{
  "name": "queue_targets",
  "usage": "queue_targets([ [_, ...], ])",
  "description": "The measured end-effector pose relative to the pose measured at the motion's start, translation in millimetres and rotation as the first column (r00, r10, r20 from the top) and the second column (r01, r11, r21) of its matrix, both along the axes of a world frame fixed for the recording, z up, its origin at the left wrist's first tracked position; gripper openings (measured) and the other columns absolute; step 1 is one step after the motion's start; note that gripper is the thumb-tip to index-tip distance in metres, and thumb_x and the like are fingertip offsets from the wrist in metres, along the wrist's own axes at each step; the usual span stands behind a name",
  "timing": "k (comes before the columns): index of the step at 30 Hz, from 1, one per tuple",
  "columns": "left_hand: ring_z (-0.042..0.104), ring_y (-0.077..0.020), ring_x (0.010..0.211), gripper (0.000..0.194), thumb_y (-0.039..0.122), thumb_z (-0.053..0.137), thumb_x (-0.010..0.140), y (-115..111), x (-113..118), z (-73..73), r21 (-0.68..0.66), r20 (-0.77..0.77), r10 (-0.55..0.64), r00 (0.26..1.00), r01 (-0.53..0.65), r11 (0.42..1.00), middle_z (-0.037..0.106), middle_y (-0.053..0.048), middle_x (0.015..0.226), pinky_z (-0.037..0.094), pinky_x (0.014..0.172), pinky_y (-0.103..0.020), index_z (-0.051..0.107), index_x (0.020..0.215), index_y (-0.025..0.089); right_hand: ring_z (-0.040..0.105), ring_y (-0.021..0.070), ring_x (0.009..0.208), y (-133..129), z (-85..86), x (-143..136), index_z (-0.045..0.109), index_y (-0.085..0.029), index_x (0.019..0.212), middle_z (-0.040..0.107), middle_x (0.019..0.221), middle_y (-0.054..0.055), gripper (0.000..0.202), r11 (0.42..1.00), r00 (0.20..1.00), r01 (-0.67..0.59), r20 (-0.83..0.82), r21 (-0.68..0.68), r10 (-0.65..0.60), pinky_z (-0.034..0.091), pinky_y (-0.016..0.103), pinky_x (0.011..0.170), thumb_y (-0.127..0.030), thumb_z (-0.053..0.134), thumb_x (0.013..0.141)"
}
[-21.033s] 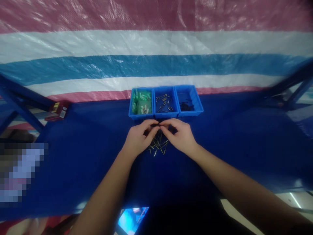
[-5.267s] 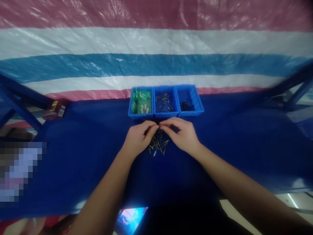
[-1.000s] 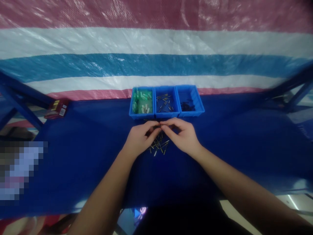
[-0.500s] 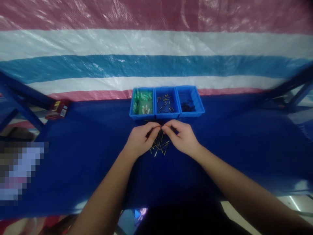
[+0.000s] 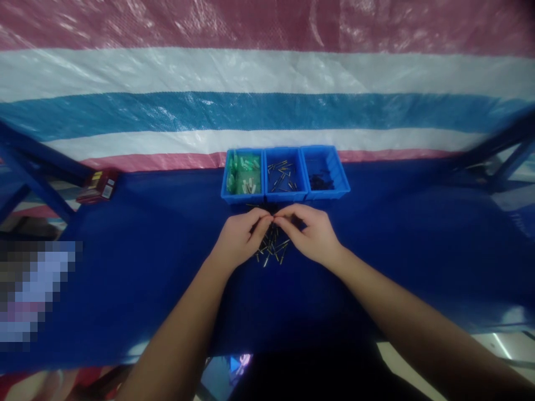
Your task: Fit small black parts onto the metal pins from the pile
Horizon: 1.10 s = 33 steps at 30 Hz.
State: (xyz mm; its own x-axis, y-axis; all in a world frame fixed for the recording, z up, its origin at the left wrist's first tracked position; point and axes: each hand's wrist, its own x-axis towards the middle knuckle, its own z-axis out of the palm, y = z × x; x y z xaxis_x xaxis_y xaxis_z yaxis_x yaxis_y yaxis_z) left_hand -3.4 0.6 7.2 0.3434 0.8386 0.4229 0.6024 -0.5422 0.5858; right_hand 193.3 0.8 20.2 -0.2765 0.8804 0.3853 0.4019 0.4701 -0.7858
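My left hand (image 5: 244,233) and my right hand (image 5: 310,231) meet at the fingertips, thumb against forefinger on each. Whatever they pinch is too small and too hidden to make out. Below the fingers, a pile of thin metal pins (image 5: 272,245), gold and dark in colour, lies loose on the blue tabletop (image 5: 167,245). Just beyond the hands stand three blue bins in a row. The left bin (image 5: 243,198) has small white pieces and green plastic in it, the middle bin (image 5: 286,196) thin metal pins, and the right bin (image 5: 328,195) small dark parts.
A dark red box (image 5: 97,186) sits at the table's far left, beside a blue metal frame (image 5: 42,159). Behind the table hangs a striped plastic sheet (image 5: 267,72). Another blue frame post (image 5: 497,139) rises at the right.
The right hand's fingertips have shifted slightly left and now touch the left hand's fingertips. The bins and the pile have stayed in place.
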Motion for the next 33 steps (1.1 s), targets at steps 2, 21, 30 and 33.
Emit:
queue_targets([
  [2, 0.059, -0.0089, 0.056, 0.020, 0.030, 0.051, 0.099, -0.7, 0.7, 1.1, -0.002, 0.004, -0.011, 1.000, 0.011, 1.000, 0.064, 0.003, 0.066, 0.041, 0.056, -0.021, 0.065, 0.091, 0.019, 0.067, 0.0147, 0.073, -0.4, 1.2, 0.4, 0.071, -0.022, 0.088, 0.074, 0.082, 0.001, 0.011, 1.000, 1.000, 0.004, 0.021, -0.001, -0.004, 0.052, 0.027, 0.069, -0.028, 0.064, 0.094],
  [21, 0.058, -0.0093, 0.057, 0.023, 0.030, 0.049, 0.100, -1.5, 0.3, 2.8, -0.009, 0.020, -0.028, 0.999, 0.028, 1.000, 0.064, 0.002, 0.068, 0.042, 0.057, -0.022, 0.065, 0.089, 0.018, 0.066, 0.0134, 0.070, -0.7, 2.6, 0.9, 0.070, -0.020, 0.083, 0.071, 0.078, 0.000, 0.019, 0.999, 0.998, -0.054, 0.019, -0.008, 0.054, 0.050, 0.026, 0.068, -0.029, 0.060, 0.097],
  [30, 0.058, -0.0085, 0.054, 0.018, 0.030, 0.052, 0.099, -0.8, 1.1, 1.6, -0.023, 0.025, -0.004, 1.000, 0.005, 1.000, 0.062, 0.004, 0.064, 0.040, 0.054, -0.021, 0.063, 0.089, 0.019, 0.062, 0.0108, 0.062, -0.4, 1.1, 1.1, 0.067, -0.019, 0.077, 0.068, 0.070, -0.002, 0.029, 0.994, 0.998, -0.052, 0.034, -0.095, 0.056, 0.046, 0.024, 0.061, -0.035, 0.057, 0.099],
  [33, 0.059, -0.0084, 0.055, 0.017, 0.029, 0.052, 0.099, 0.1, 0.4, 0.1, -0.014, 0.024, 0.014, 1.000, -0.014, 1.000, 0.064, 0.004, 0.066, 0.040, 0.054, -0.020, 0.063, 0.090, 0.019, 0.063, 0.0116, 0.068, -0.6, 0.2, -0.2, 0.070, -0.021, 0.095, 0.071, 0.081, -0.001, 0.009, 0.998, 0.999, -0.050, 0.014, -0.026, 0.050, 0.049, 0.023, 0.065, -0.029, 0.067, 0.093],
])
